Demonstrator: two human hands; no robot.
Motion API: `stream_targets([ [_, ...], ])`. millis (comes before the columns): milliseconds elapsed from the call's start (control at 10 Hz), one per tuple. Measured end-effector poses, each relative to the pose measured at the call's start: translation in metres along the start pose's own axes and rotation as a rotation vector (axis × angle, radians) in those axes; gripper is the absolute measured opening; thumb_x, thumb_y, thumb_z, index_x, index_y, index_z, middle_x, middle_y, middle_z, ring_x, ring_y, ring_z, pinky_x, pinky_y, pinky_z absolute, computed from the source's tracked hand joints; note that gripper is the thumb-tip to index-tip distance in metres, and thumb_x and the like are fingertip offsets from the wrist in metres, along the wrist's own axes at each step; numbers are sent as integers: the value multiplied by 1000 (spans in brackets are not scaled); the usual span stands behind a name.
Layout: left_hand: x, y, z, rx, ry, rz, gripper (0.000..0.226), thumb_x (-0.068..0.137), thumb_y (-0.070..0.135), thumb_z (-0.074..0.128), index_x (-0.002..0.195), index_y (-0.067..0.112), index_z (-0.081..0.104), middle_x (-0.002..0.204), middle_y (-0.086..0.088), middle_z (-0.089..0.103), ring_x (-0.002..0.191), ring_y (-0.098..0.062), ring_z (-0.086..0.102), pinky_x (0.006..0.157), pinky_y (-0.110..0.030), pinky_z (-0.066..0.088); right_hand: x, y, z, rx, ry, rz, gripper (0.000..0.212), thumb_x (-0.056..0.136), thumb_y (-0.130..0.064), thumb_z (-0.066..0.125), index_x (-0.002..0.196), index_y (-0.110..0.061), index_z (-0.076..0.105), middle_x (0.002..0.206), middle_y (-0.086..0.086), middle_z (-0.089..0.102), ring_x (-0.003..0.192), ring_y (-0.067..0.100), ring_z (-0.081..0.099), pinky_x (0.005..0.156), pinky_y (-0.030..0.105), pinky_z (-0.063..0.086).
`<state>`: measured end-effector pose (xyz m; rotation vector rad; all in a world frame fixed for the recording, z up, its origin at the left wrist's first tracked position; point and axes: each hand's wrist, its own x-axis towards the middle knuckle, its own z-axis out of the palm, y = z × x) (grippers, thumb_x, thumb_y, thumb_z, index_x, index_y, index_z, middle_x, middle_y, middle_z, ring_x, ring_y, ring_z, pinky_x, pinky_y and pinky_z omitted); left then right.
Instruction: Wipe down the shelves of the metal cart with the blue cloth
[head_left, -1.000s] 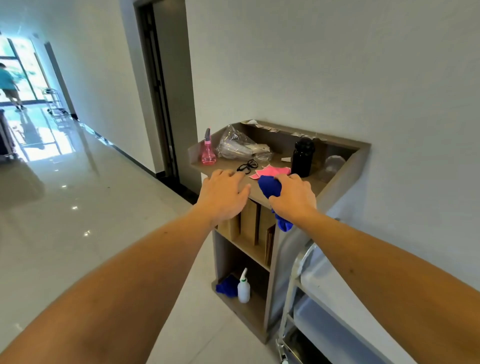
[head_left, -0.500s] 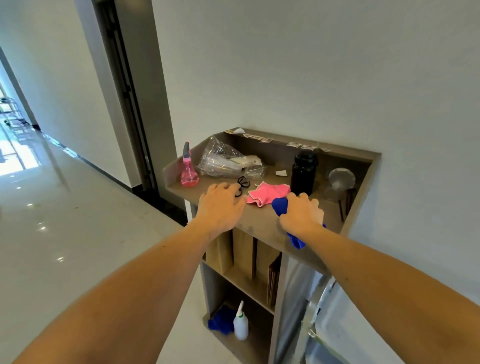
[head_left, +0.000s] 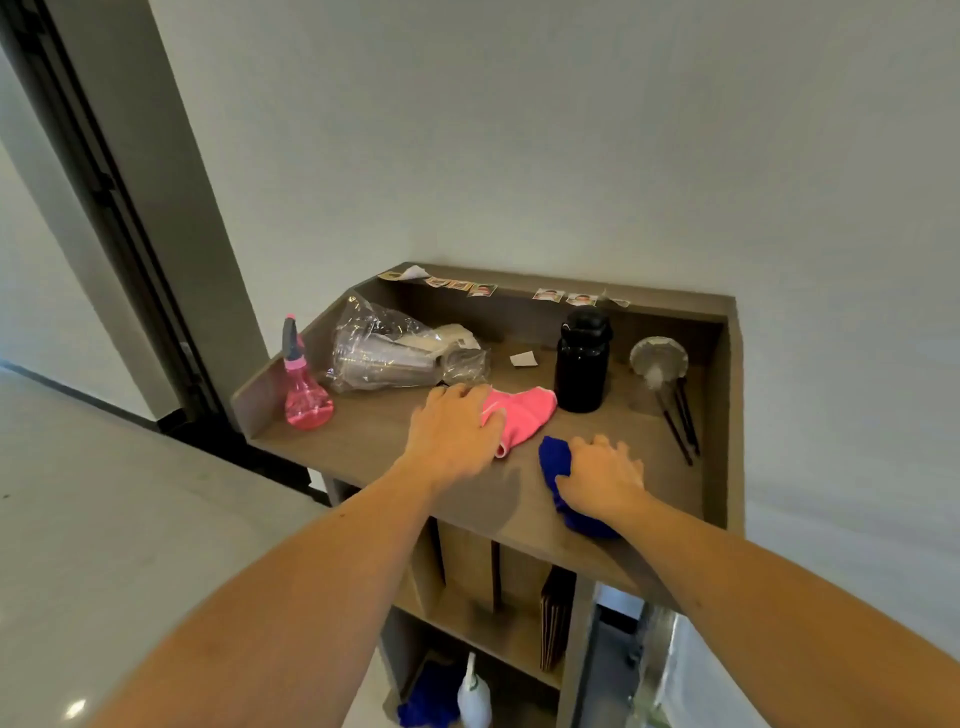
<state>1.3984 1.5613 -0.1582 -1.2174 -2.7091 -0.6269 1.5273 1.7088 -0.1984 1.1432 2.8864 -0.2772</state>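
The blue cloth (head_left: 554, 459) lies bunched on the top of a wooden stand (head_left: 374, 447), near its front edge. My right hand (head_left: 602, 478) lies over the cloth and holds it, with cloth showing beside the thumb and under the wrist. My left hand (head_left: 457, 436) rests on the stand top with relaxed fingers, and its outer fingers touch a pink cloth (head_left: 524, 413). Only a shiny sliver of the metal cart (head_left: 655, 644) shows at the bottom right, beside the stand.
On the stand top are a pink spray bottle (head_left: 304, 395), a clear plastic bag (head_left: 395, 353), a black bottle (head_left: 582, 364) and a small strainer (head_left: 658, 358). The lower shelves hold a white bottle (head_left: 474, 696) and another blue cloth (head_left: 428, 699). A wall is behind, a doorway at left.
The view has moved closer and turned toward the stand. Both hands slid further onto its top; the left now touches the pink cloth, and the blue cloth no longer hangs over the front edge.
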Motion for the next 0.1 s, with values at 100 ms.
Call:
stream_targets([
  [100, 12, -7, -5, 4, -13, 78, 51, 97, 48, 37, 141, 26, 49, 145, -6, 51, 132, -27, 42, 103, -49, 40, -2, -8, -2, 19, 96, 67, 50, 91, -43, 62, 134, -21, 49, 136, 10, 48, 126, 32, 45, 100, 48, 43],
])
